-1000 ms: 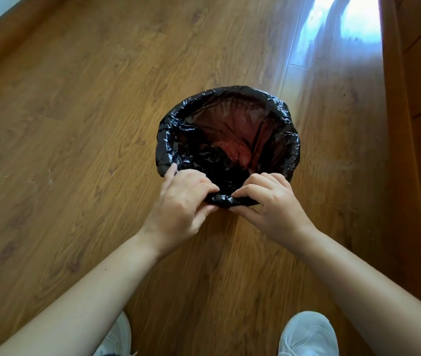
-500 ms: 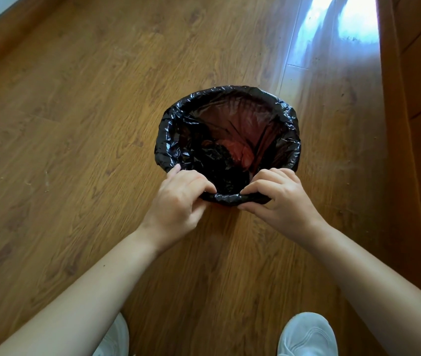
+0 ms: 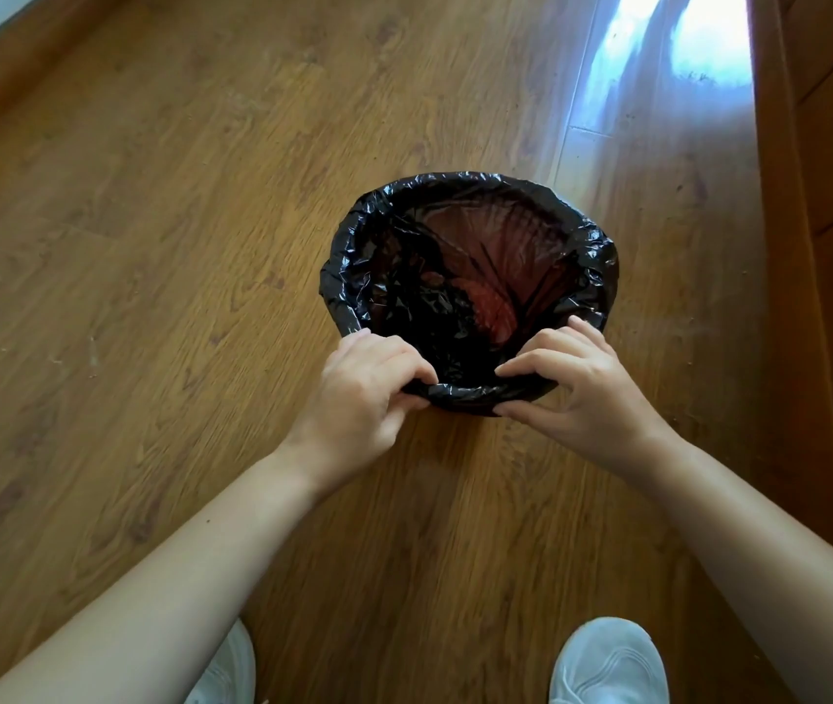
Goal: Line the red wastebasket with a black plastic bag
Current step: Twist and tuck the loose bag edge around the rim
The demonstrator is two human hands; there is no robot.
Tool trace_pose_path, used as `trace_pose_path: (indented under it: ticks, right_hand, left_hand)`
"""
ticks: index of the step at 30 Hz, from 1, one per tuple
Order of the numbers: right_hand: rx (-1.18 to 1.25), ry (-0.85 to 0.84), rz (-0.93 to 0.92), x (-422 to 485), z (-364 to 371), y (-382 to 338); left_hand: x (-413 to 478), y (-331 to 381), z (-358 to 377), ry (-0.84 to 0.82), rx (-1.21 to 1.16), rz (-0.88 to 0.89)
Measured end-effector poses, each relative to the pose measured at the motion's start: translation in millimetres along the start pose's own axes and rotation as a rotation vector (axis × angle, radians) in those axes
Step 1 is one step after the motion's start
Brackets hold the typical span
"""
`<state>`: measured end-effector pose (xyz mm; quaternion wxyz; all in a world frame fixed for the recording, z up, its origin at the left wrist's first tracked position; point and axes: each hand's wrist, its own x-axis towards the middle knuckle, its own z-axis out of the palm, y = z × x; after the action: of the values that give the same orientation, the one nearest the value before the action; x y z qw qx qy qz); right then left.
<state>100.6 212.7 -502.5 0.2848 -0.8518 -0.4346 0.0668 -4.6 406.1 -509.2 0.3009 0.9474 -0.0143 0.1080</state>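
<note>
Left hand point(image 3: 361, 393) and right hand point(image 3: 577, 393) each pinch crinkled black plastic bag point(image 3: 470, 396) over round red wastebasket's point(image 3: 493, 309) near rim, wooden floor point(image 3: 176, 246).

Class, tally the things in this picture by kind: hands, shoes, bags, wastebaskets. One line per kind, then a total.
Hands: 2 (left hand, right hand)
Shoes: 2 (left shoe, right shoe)
Bags: 1 (black plastic bag)
Wastebaskets: 1 (red wastebasket, seen through the bag)
Total: 6
</note>
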Motion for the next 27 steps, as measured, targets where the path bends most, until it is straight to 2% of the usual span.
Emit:
trace_pose_path:
  ticks: [9, 15, 27]
  right_hand:
    - [0.022, 0.072, -0.030, 7, 23, -19]
    - [-0.064, 0.116, -0.031, 0, 20, -12]
    - [0.015, 0.091, -0.028, 3, 29, -24]
  left_hand:
    - [2, 7, 1, -0.031, 0.061, 0.084]
    - [2, 0, -2, -0.038, 0.062, 0.050]
    - [4, 3, -3, -0.080, 0.021, 0.062]
